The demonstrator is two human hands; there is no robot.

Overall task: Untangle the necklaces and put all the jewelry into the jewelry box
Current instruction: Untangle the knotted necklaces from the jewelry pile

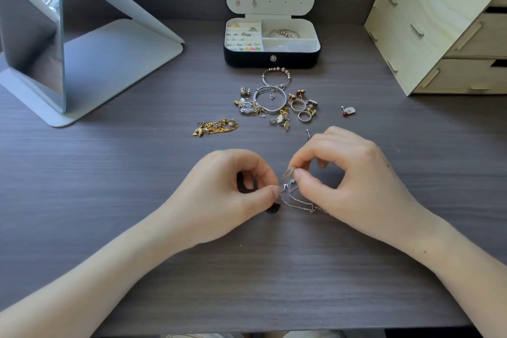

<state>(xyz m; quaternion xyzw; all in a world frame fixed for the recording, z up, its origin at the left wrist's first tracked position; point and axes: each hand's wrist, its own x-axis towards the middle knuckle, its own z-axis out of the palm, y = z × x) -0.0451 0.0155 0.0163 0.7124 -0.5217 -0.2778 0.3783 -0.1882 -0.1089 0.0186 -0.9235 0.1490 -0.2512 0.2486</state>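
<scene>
Both hands pinch a tangled silver chain necklace [297, 199] just above the table. My left hand [233, 192] holds one end between thumb and forefinger, and a dark pendant [273, 209] hangs below it. My right hand [345, 173] pinches a bunch of the chain higher up. A gold chain tangle [216, 127] lies further back on the left. Behind it sits a heap of bangles, rings and earrings [274, 101]. The open jewelry box [271, 59] stands at the back, with small earrings and a bangle in its compartments.
A tilted mirror on a pale stand [49, 63] fills the back left. A pale wooden drawer unit [439, 30] stands at the back right. Two red-tipped studs [348, 111] [308, 134] lie loose near the heap. The table's front edge runs along the bottom.
</scene>
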